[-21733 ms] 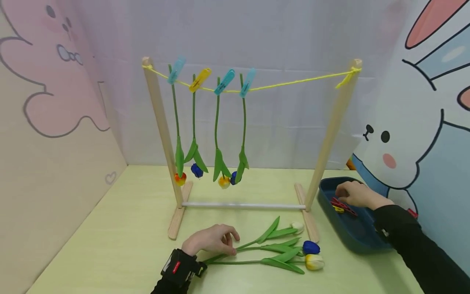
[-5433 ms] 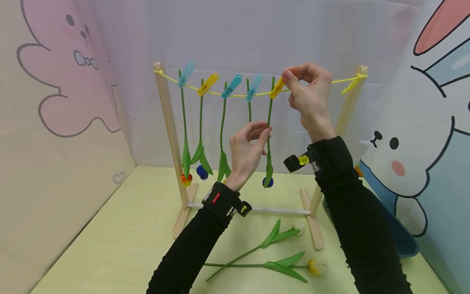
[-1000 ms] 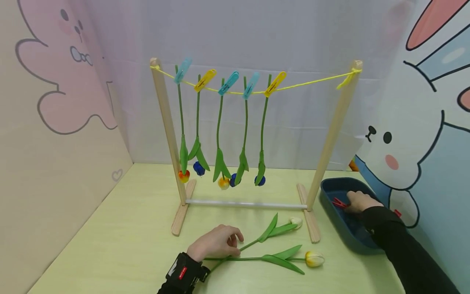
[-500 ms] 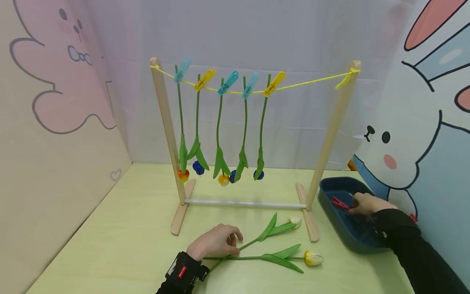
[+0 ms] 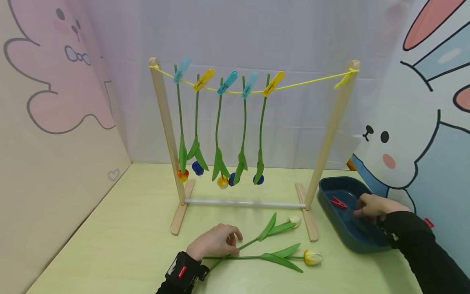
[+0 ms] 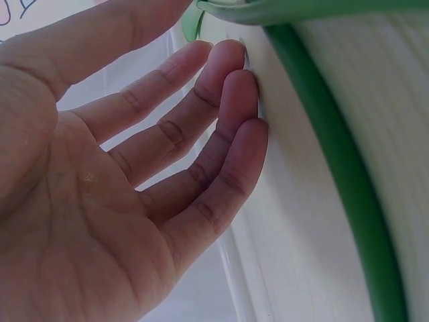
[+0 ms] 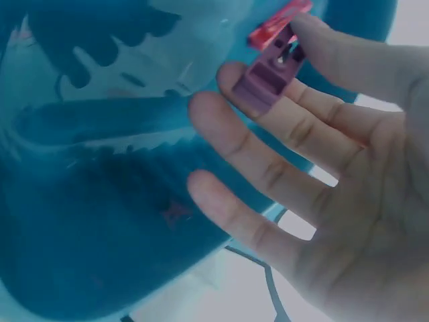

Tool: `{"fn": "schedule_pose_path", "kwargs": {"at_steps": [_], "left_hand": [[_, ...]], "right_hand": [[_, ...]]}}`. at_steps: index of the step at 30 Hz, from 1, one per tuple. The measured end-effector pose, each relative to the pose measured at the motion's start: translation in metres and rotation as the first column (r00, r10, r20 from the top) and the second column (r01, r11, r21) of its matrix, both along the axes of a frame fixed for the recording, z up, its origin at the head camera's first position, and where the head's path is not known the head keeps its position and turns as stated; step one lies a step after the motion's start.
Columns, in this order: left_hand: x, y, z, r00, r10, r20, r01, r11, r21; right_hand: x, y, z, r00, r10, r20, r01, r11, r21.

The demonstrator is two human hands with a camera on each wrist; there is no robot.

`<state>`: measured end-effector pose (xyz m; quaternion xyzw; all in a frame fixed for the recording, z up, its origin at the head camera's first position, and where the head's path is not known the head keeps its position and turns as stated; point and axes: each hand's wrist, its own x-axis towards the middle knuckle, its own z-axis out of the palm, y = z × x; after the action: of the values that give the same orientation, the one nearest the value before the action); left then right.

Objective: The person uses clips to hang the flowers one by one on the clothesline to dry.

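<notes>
Inside tray (image 5: pixel 330 192): right hand (image 5: pixel 371 205) (pinching clothespin (image 7: pixel 271 50))

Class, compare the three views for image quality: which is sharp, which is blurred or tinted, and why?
Head view: evenly lit and sharp, with faint shadows under the tulips. Left wrist view: the left hand sits so close that the green stem looks soft. Right wrist view: hazy, washed blue by the tray; the red clothespin is blurred.
</notes>
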<state>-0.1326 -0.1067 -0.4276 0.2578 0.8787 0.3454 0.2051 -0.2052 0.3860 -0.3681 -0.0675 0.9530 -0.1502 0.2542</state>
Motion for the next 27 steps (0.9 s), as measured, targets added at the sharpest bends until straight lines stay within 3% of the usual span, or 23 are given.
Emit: {"fn": "schedule_pose_path", "kwargs": {"at_steps": [10, 20, 27], "left_hand": [[0.0, 0.0, -0.001, 1.0, 0.0, -0.01, -0.001, 1.0, -0.011], [0.001, 0.003, 0.0, 1.0, 0.013, -0.028, -0.014, 0.999, -0.032], [0.001, 0.007, -0.003, 0.998, 0.023, -0.063, -0.027, 0.997, -0.068]], "right_hand": [[0.001, -0.009, 0.007, 0.985, 0.091, -0.146, -0.116, 0.977, -0.178], [0.023, -0.032, 0.018, 0.964, 0.016, -0.264, -0.101, 0.945, -0.311], [0.039, -0.062, 0.019, 0.949, -0.005, -0.315, -0.136, 0.896, -0.423]]}}
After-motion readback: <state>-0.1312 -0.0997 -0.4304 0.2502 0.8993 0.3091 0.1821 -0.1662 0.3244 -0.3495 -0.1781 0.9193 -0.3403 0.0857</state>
